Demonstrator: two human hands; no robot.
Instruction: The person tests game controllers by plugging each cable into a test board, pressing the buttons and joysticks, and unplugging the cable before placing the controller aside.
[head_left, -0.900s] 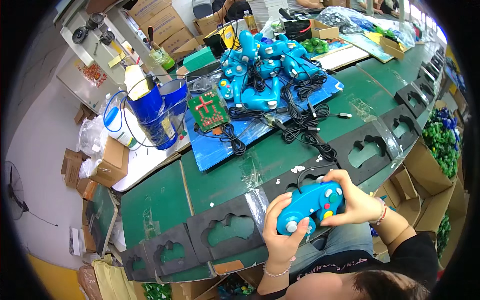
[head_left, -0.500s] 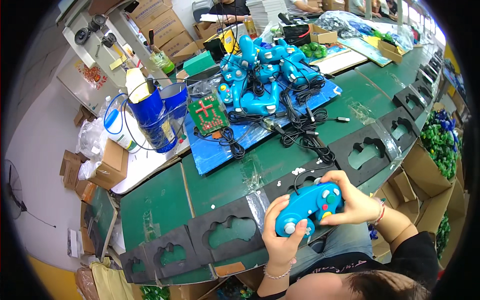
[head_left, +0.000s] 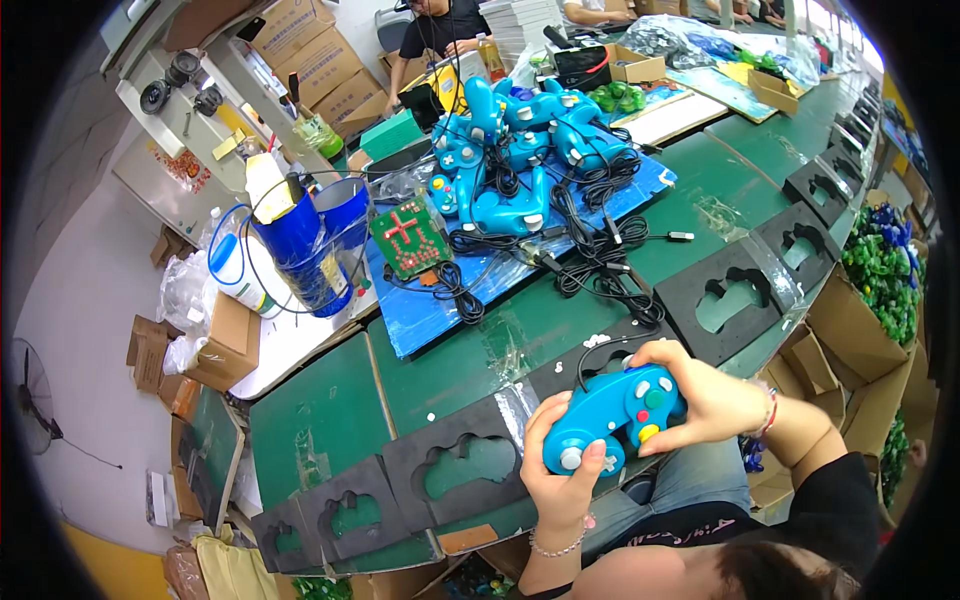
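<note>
Over the person's lap, at the near edge of the green workbench [head_left: 330,420], the left hand [head_left: 560,480] and right hand [head_left: 705,400] are both clasping 1 blue game controller [head_left: 615,415], thumbs resting on its face.

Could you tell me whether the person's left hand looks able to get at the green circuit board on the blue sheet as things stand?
Probably not right away: the left hand is wrapped around the blue game controller together with the right hand. The green circuit board lies uncovered farther up the bench, apparently a long stretch.
</note>
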